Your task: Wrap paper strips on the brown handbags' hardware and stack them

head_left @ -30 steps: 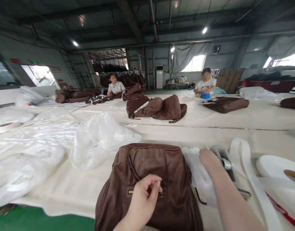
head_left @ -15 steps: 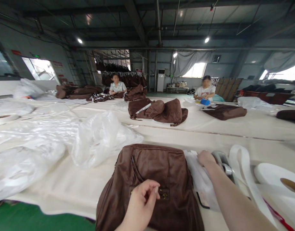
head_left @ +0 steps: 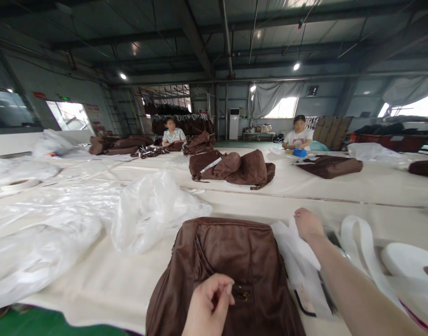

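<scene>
A dark brown leather bag [head_left: 231, 252] lies in front of me, with a strap on its face and a small brass-coloured fitting [head_left: 246, 295]. Over the bag, beside that fitting, my left hand [head_left: 212, 298] is closed in a pinch; anything between the fingertips is too small to make out. To the right of the bag, my right hand [head_left: 309, 225] is closed on the upper edge of a thin white translucent sheet [head_left: 303, 249]. More of these sheets lie beneath it, along the bag's right side. A tape dispenser [head_left: 333, 235] is partly hidden behind my right forearm.
Clear plastic bags [head_left: 144, 210] spread across the left of the table. At right stand a loop of white strip [head_left: 357, 242] and a white roll [head_left: 406, 261]. Farther back lie brown bags [head_left: 231, 168]; two people [head_left: 174, 135] are at the far side.
My right hand has moved up and away, and the top of a white sheet has lifted with it. My left hand stays pinched over the bag. The view has tilted slightly upward.
</scene>
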Tool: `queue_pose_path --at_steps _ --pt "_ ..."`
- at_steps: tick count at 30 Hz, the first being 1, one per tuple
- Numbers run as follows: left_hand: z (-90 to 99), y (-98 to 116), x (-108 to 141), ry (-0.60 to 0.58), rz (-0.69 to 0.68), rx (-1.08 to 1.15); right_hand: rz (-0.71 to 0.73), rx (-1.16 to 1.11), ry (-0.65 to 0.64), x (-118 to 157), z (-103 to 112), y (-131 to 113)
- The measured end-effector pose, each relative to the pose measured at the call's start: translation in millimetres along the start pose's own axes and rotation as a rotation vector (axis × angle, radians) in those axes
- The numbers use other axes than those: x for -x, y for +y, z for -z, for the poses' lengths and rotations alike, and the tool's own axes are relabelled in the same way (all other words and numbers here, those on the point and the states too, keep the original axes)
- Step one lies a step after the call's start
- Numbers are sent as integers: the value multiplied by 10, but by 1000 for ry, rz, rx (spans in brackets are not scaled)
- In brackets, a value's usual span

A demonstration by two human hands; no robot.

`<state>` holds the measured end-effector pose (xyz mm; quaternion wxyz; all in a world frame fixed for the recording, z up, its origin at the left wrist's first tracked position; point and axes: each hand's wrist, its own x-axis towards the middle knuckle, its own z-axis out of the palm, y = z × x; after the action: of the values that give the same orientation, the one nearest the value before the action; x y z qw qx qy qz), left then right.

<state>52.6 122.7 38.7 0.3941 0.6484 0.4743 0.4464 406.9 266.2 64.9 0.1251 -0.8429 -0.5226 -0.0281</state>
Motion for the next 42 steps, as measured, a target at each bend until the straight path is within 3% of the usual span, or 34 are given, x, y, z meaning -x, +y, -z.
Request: queue_pose_path --at_steps 4,6,8,10,12,14,16,19,23,28,32,35,39,42 --pt "-9 10 1 -41 2 -8 36 -129 310 71 429 -20" --pt "-4 25 3 -51 5 -13 35 -344 507 190 641 -38" --pt "2 52 6 -52 7 -20 7 -696 603 380 816 -75" --pt "7 91 9 -33 5 -28 -5 -1115 524 635 924 -149" --pt "10 134 11 10 -17 -31 7 -1465 354 942 939 -265" --pt "11 173 15 34 -41 -12 -3 -1632 173 1284 851 -416" --pt "11 201 22 12 -1 72 -32 -1668 2 1637 676 -578" --pt "15 220 45 -74 171 307 -63 -1638 -233 2125 336 -779" --pt "32 202 110 -115 295 476 -43 -1489 -487 2561 -31 -908" --pt "63 53 204 -96 353 459 -27 -1428 -595 2738 -166 -895" --pt "79 -42 262 -171 344 382 56 -1326 -740 2801 -158 -874" --pt "69 21 312 -202 263 255 106 -1326 -749 2860 -163 -891" --pt "46 213 394 -208 64 -9 63 -1431 -700 2898 -205 -894" --pt "1 310 455 -219 -2 -126 60 -1529 -707 2901 -219 -847"
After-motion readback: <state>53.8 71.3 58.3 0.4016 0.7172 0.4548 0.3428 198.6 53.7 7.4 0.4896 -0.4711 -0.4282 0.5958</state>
